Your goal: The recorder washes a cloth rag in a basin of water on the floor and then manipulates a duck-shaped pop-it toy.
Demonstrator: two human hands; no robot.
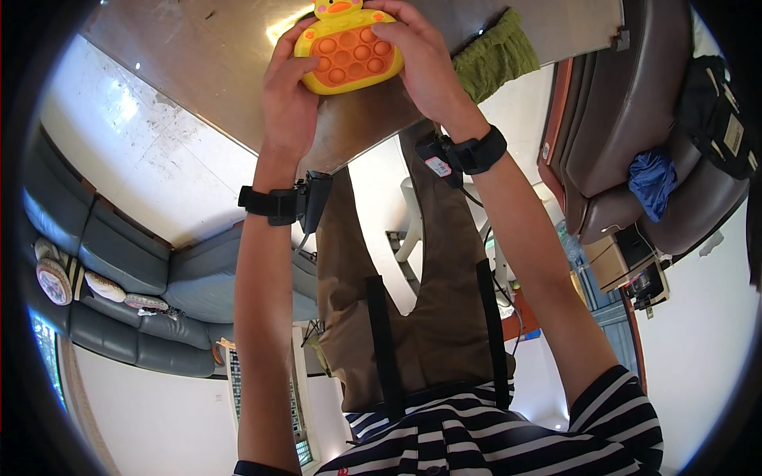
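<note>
A yellow duck-shaped pop-bubble toy (348, 56) with an orange panel of round bubbles is held up over the brown tabletop (238, 89) at the top of the view. My left hand (292, 83) grips its left side, thumb on the orange panel. Around its right side my right hand (419, 53) is closed, with the thumb near the panel's upper right corner. The duck's head is partly cut off by the picture's upper edge. A crumpled green cloth (500, 56) lies at the table's edge, beside my right wrist. Each wrist wears a black strap with a small device.
The table's near edge crosses in front of my legs. A grey-blue sofa (125, 250) with cushions stands at the left. At the right is a brown leather sofa (631, 89) with a blue cloth (653, 183) and a black bag (714, 119). A cable hangs from my right wrist device.
</note>
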